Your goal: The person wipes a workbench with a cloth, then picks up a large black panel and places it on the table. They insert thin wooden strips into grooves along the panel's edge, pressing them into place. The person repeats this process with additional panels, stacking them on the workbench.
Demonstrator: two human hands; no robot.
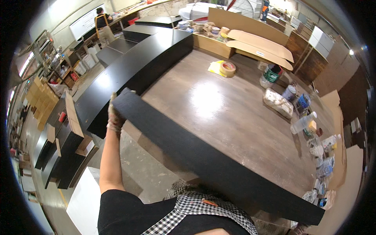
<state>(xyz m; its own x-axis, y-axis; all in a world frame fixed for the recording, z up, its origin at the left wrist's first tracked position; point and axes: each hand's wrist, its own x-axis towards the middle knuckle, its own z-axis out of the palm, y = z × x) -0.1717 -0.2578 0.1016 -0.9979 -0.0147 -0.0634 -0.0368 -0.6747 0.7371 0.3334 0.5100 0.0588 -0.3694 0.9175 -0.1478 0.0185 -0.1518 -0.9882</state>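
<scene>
A long black board [188,150] slants across in front of my body, from the upper left down to the lower right. My left hand [113,115], in a stained glove, grips its far left end, with fingers over the edge. Beneath the opposite end, only a small part of my right hand [300,228] shows; it holds the board from below, its fingers mostly hidden. Just beyond my left hand lies a large black curved panel [135,64] with a glossy top. The brown worktable [178,92] spreads out behind the board.
A tape roll [228,69] lies on yellow paper on the table. Bottles, cans and a wrapped white bundle [278,103] line its right side. Cardboard [258,45] and a box of jars stand at the back. More black panels [68,152] sit at left. Another person [103,25] stands far off.
</scene>
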